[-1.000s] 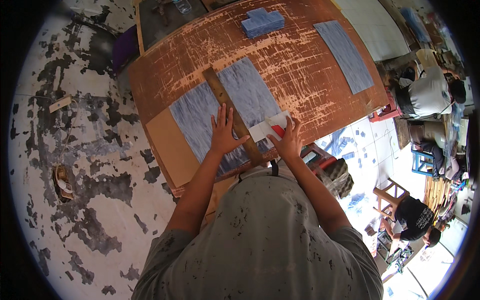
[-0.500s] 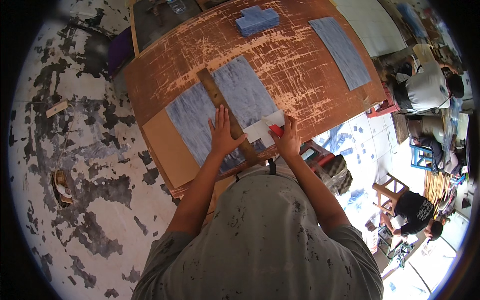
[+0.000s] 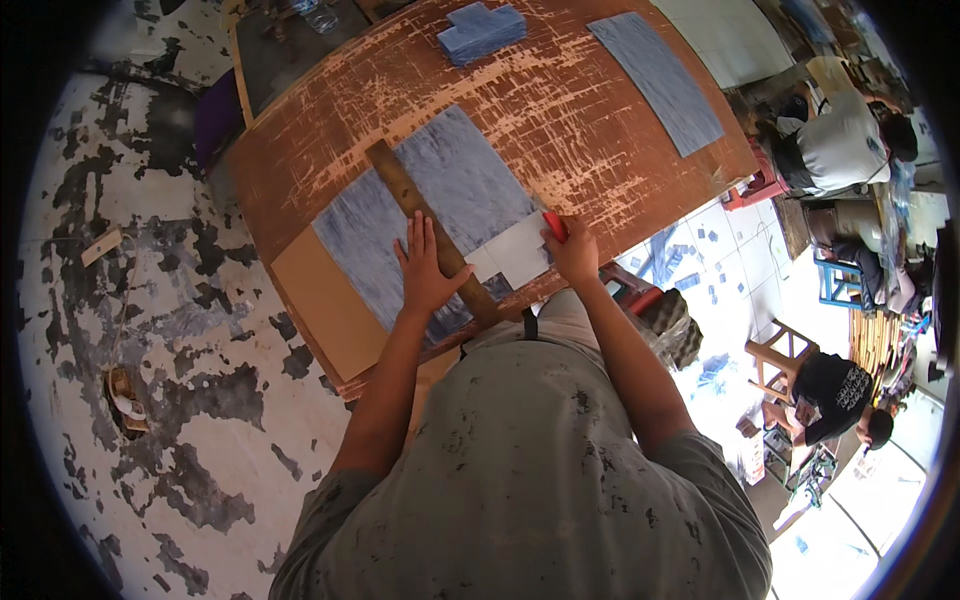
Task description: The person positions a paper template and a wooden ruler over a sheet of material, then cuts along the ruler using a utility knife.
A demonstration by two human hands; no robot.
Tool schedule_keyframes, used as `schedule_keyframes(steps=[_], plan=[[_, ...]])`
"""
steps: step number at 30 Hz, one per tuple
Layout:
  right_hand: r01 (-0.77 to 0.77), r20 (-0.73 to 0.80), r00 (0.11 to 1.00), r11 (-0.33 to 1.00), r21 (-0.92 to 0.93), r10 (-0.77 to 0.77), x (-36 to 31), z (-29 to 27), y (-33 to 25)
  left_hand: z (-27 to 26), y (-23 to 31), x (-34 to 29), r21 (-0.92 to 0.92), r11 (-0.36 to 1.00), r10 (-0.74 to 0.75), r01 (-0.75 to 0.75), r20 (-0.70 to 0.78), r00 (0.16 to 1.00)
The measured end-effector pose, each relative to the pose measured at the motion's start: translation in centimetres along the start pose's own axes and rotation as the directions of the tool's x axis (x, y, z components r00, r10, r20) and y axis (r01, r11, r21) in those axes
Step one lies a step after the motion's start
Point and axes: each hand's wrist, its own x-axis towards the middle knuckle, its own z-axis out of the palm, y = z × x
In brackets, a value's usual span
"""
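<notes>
A blue-grey streaked sheet (image 3: 465, 165) lies on the worn table, with a brown wooden strip (image 3: 398, 188) laid across it as a straightedge. My left hand (image 3: 430, 275) rests flat with fingers spread, over the near part of the strip and the sheet beside it. In my closed right hand (image 3: 574, 250) is a red-handled cutter (image 3: 554, 226), held at the sheet's right edge; its blade is hard to make out. Between my hands a white rectangular piece (image 3: 515, 252) lies along the sheet's near right side.
The brown table (image 3: 330, 140) bears a brown board (image 3: 325, 300) under the sheet's left side, a stack of blue-grey pieces (image 3: 482, 35) and a separate blue-grey panel (image 3: 657, 80). Offcuts litter the floor at right, near a wooden stool (image 3: 780, 355) and two other people.
My right hand has moved slightly away from me relative to the sheet, and the cutter has turned more upright. My left hand stays on the strip. The whole view has shifted a little.
</notes>
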Motion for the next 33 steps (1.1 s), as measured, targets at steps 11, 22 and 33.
schedule_keyframes(steps=[11,22,33], plan=[[-0.201,0.286,0.939,0.980,0.015,0.188,4.1,-2.3,-0.1,0.6,-0.1,0.0,-0.019,1.000,0.012,-0.013,-0.026,1.000],[-0.210,0.344,0.914,0.977,-0.047,0.213,4.8,-2.7,-0.3,0.9,-0.6,-0.1,-0.029,0.999,0.020,-0.021,-0.033,0.999],[-0.231,0.468,0.855,0.972,-0.038,0.222,6.7,-2.5,0.5,0.7,-0.3,0.0,-0.017,1.000,-0.005,0.005,0.004,1.000]])
